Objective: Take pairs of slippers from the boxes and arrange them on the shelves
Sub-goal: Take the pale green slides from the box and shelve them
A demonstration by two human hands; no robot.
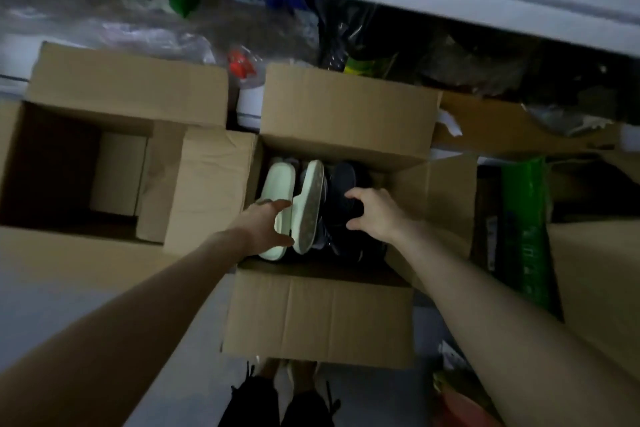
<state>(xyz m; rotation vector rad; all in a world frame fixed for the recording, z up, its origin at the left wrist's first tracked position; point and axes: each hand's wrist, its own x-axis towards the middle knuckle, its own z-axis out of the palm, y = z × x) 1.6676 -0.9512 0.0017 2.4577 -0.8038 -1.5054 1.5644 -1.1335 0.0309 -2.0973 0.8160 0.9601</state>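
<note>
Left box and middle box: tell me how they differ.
The left box shows only bare cardboard inside; the middle box holds pale slippers and dark slippers standing on edge. The left hand grips the pale ones, the right hand the dark ones; neither touches the left box. Both are brown cardboard, flaps open.

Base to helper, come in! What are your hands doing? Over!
Left grip holds pale green slipper in open box. Right grip curled round dark slipper. Nothing over them.
</note>
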